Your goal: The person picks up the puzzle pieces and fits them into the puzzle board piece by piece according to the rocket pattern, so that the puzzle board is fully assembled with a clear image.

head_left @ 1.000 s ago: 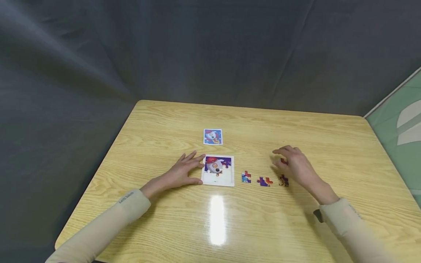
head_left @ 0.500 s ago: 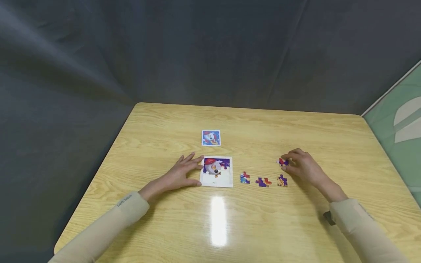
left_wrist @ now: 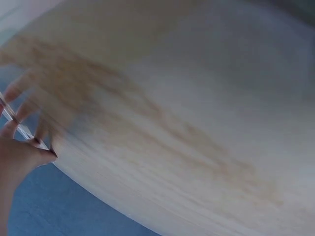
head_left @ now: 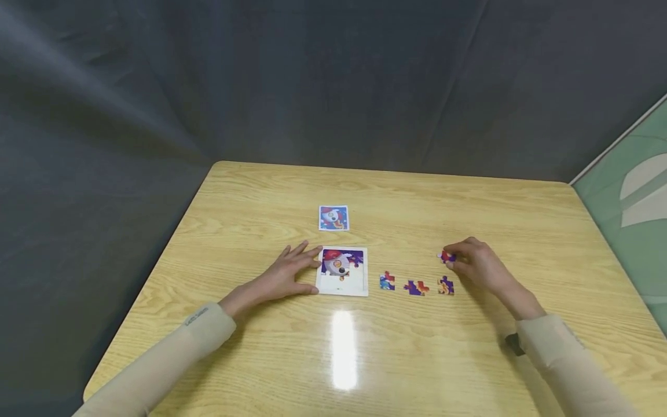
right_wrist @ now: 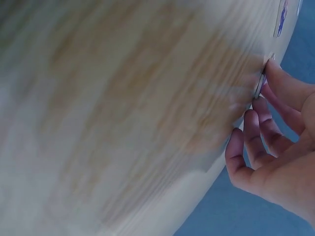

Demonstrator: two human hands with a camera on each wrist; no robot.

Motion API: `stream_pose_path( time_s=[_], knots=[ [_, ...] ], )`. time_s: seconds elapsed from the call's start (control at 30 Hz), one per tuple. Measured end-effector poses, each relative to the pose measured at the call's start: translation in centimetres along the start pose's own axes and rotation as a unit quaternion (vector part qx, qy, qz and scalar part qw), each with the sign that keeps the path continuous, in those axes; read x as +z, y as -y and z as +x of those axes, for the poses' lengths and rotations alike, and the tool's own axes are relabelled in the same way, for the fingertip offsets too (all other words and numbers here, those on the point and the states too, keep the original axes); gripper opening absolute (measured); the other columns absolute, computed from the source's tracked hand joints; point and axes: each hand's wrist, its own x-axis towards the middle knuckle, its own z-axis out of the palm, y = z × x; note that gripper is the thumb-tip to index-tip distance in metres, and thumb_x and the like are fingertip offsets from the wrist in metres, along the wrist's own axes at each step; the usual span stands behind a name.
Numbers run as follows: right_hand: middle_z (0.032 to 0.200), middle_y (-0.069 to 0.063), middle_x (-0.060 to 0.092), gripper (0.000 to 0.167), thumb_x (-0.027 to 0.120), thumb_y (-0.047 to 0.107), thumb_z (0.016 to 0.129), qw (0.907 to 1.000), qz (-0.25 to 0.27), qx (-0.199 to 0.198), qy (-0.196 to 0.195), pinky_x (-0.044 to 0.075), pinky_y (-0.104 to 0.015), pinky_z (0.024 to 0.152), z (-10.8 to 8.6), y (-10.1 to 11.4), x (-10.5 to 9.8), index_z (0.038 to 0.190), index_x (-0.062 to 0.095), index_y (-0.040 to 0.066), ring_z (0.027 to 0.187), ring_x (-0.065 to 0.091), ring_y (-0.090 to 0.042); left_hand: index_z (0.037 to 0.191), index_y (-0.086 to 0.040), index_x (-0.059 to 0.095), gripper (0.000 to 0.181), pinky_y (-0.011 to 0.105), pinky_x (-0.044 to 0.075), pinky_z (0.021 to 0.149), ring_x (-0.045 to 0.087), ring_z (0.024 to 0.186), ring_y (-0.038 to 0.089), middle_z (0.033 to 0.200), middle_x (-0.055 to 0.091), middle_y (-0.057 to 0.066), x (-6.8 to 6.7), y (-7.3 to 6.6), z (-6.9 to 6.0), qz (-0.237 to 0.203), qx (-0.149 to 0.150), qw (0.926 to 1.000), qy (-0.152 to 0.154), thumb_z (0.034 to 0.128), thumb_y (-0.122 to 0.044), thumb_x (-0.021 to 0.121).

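Note:
A white puzzle tray (head_left: 343, 291) lies mid-table, its upper part filled with pieces showing a white-grey animal with a red hat. My left hand (head_left: 289, 274) rests at the tray's left edge, fingers spread, thumb at the lower corner. To the right, my right hand (head_left: 480, 266) pinches a red and purple puzzle piece (head_left: 446, 256) between thumb and fingers, low at the tabletop. In the right wrist view, the fingertips hold this thin piece (right_wrist: 261, 84) by its edges. Between tray and hand lie a blue and red piece (head_left: 387, 281), a purple and red piece (head_left: 416, 288) and a purple and orange piece (head_left: 446, 286).
Behind the tray lies a small picture card (head_left: 333, 218) with the same animal. The wooden table (head_left: 260, 359) carries a bright light reflection near its front. A dark curtain (head_left: 333, 81) hangs beyond the far edge; a green panel (head_left: 648, 231) stands at the right.
My right hand has moved slightly right and closed its fingertips on the red and purple piece, which it partly covered before. The left hand has stayed at the tray's edge.

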Motion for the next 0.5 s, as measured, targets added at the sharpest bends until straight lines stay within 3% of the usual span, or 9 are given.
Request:
stream_pose_path(
  time_s=[0.5],
  knots=[
    [0.090, -0.016, 0.062, 0.030, 0.075, -0.005, 0.078, 0.9996, -0.024, -0.006, -0.016, 0.054, -0.035, 0.065, -0.17, 0.38, 0.27, 0.106, 0.068, -0.005, 0.080, 0.059, -0.027, 0.131, -0.012, 0.057, 0.059, 0.058, -0.001, 0.116, 0.007, 0.147, 0.032, 0.157, 0.025, 0.003, 0.10, 0.10, 0.08, 0.001, -0.001, 1.0000, 0.001, 0.0830, -0.045, 0.072]
  ],
)
